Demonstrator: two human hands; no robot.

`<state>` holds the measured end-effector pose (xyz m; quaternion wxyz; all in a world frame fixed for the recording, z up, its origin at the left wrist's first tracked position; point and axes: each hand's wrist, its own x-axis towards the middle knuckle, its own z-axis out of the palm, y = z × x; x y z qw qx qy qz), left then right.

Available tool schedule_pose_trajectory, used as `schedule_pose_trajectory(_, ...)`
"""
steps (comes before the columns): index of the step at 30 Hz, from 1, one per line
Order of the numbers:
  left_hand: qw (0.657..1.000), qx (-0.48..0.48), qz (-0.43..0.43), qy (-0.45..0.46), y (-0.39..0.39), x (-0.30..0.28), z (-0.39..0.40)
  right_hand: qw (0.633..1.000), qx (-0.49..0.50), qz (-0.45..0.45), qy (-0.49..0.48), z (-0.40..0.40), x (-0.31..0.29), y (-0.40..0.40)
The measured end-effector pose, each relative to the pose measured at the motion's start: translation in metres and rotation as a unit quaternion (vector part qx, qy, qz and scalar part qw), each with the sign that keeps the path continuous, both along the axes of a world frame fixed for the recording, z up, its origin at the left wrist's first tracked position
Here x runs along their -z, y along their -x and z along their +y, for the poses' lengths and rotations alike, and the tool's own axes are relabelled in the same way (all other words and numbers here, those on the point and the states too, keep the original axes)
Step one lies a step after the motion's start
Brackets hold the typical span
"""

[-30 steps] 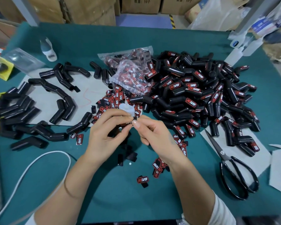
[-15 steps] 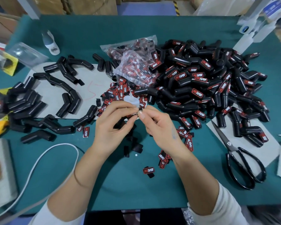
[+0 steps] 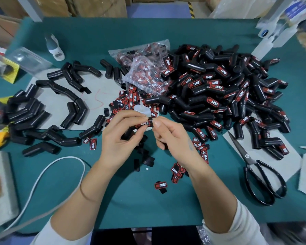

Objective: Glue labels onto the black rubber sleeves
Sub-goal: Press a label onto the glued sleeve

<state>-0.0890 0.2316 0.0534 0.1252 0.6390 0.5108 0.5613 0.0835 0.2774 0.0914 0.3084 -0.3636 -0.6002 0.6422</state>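
Head view. Green tabletop (image 3: 148, 41) seen from above, both forearms in from the near edge. Left hand (image 3: 120, 138) and right hand (image 3: 173, 138) meet over the middle of the tabletop, both pinching one red-and-black label (image 3: 144, 123) between thumb and fingertips, left on its left end, right on its right end. Label held above the surface, text facing up. Small clear glue bottle (image 3: 142, 110) just behind the held label, nozzle pointing away toward the far edge.

Big heap of labelled sleeves (image 3: 228, 96) fills the right half of the tabletop, reaching toward the right edge. Unlabelled black sleeves (image 3: 48, 112) scattered over the left half, several lying on a grey sheet (image 3: 95, 96). Clear plastic bag of labels (image 3: 145, 71) at centre, toward the far edge, touching the heap. Loose labels (image 3: 129, 101) spilled just in front of the bag; more near the right wrist, and a single one (image 3: 160, 185) close to the near edge between the forearms.

Black scissors (image 3: 260, 175) near the right edge, blades closed, partly on paper. White cable (image 3: 42, 175) curving by the near-left corner. White bottle (image 3: 54, 47) toward the far-left corner.
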Motion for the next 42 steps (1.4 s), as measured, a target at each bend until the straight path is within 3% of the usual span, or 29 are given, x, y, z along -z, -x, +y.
schedule_pose_trajectory(15,1.0,0.014,-0.007,0.0,-0.002,0.001,0.001,0.996,0.031,-0.011,-0.082,0.003,0.013,0.001)
schedule_pose_trajectory(30,1.0,0.002,-0.007,-0.004,-0.002,0.001,0.001,0.998,0.022,-0.018,-0.047,0.004,0.013,0.0)
schedule_pose_trajectory(42,1.0,-0.005,-0.011,-0.006,-0.003,-0.001,0.001,0.996,0.032,-0.013,-0.086,0.002,0.013,0.003)
